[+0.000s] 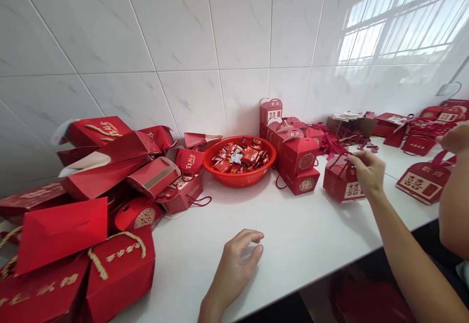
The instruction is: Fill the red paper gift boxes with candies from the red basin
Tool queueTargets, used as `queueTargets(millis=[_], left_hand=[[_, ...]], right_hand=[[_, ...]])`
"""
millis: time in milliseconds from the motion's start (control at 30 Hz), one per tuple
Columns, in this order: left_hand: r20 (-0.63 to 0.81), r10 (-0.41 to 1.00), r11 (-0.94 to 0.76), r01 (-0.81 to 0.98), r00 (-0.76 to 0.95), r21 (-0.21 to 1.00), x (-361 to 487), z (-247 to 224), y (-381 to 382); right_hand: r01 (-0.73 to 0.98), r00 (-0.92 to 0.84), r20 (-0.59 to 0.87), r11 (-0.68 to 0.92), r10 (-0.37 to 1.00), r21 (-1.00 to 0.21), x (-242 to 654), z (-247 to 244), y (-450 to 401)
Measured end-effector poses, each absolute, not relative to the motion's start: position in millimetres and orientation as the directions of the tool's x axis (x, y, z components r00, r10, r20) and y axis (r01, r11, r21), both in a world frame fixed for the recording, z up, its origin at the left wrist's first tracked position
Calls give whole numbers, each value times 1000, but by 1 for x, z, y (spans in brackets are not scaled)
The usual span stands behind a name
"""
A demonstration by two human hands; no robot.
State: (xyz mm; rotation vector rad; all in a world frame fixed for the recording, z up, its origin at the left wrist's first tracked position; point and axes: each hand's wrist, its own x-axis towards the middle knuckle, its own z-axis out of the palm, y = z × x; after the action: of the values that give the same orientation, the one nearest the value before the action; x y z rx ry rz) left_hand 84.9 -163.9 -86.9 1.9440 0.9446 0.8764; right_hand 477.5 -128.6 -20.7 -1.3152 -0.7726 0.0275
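Observation:
My left hand (236,264) rests low over the white table (278,259), its fingers apart and slightly curled, holding nothing. Out to the right, my right hand (369,170) pinches the top of a small red gift box (339,181), where a dark red ribbon handle shows. Part of that box lies behind my fingers. To its left, more red gift boxes (298,181) are stacked against the wall. A red plastic basket (238,180) full of wrapped candies (244,156) stands between these and the pile on the left.
A heap of red boxes (120,274) with gold rope handles covers the left side. Another person's arm (454,201) reaches in at right, beside a red box (423,181). Farther back are ribbons (324,139) and an open cardboard box (357,125). A tiled wall (183,34) rises behind.

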Motion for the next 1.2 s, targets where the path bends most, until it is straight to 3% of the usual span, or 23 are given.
queueTargets(millis=[233,433,600,733,933,1067,1200], left_hand=[[249,844,-427,312,476,849,85,-89,-166],[252,840,-437,326,480,838,84,-92,-165],[217,832,-429,343,510,835,86,-94,-165],[223,822,-447,349,524,824,87,-95,-167],[269,819,-477,340,507,811,88,-98,-170],[457,822,-565,378,340,734,74,-92,-172],[724,666,-515,593,-178,619,43,-69,-171]], right_hand=[[384,792,476,293,383,-875,479,-37,-53],[396,762,486,285,428,-873,474,-39,-48],[485,794,459,38,398,-873,480,-40,-77],[388,866,341,-60,364,-920,479,-45,-94],[235,854,206,0,478,-972,467,-53,-92],[230,873,230,51,429,-972,468,-56,-97],[381,861,446,269,245,-884,456,-52,-108]])
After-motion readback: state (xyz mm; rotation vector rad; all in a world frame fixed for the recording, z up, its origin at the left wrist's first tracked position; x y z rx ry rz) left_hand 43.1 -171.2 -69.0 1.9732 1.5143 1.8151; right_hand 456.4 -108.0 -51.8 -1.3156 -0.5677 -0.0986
